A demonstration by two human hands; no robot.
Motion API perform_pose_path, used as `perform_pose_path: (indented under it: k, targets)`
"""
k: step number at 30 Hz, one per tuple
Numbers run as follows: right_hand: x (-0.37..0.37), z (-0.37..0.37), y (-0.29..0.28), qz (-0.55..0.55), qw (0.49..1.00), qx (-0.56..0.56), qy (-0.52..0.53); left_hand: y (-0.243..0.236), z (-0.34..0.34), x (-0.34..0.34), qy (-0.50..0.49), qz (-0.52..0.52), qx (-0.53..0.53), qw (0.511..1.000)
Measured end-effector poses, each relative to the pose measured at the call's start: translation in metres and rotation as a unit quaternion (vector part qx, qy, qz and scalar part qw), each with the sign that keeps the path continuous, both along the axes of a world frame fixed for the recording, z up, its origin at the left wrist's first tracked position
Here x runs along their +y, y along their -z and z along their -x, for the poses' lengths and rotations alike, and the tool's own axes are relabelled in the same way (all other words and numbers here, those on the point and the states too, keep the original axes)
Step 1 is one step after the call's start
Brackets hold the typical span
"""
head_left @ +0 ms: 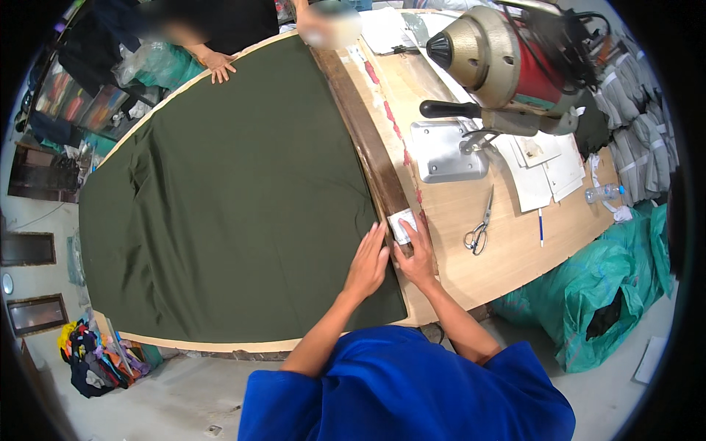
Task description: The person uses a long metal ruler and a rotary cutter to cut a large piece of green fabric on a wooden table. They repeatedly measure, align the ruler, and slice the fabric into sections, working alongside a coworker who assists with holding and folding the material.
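Note:
Dark green fabric (250, 191) is spread over a long wooden table, with folds running through its left part. My left hand (368, 261) lies flat on the fabric near its right edge, fingers stretched out. A long brown wooden bar (364, 136) runs along that edge, with a white piece (402, 225) around its near end. My right hand (417, 257) grips the near end of the bar, thumb on the left side and fingers on the right, touching the white piece. Part of the bar's end is hidden beneath this hand.
Right of the bar are scissors (479, 229), a blue pen (541, 228), papers (529, 176) and a cutting machine (500, 59) on a metal base plate (446, 154). A co-worker's hand (218, 65) rests on the fabric's far edge. Green sacks (588, 287) stand at the right.

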State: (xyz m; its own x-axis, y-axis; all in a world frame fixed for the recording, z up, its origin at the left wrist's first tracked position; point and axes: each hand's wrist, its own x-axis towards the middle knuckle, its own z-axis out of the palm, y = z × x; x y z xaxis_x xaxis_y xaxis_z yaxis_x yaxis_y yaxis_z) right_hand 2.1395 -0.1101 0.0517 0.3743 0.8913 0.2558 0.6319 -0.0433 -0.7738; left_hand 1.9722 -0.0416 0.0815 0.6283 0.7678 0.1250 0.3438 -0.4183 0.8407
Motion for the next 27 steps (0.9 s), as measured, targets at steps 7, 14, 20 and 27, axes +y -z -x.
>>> perform_pose_path:
  k: [7, 14, 20, 27]
  targets:
    - [0.009, 0.077, -0.109, 0.025, 0.998, 0.065, -0.006, -0.013, 0.197, -0.084, -0.198, 0.06, 0.079, 0.975]
    - [-0.001, 0.121, -0.019, 0.129, 0.979, -0.155, -0.01, 0.013, 0.307, -0.195, -0.425, 0.175, -0.078, 0.885]
    - [0.003, 0.128, 0.002, 0.169, 0.962, -0.216, -0.014, 0.03, 0.411, -0.284, -0.512, 0.226, -0.059, 0.827]
    - [-0.023, 0.172, -0.003, 0.093, 0.94, -0.314, 0.097, 0.135, 0.595, -0.424, -0.565, 0.36, -0.042, 0.741]
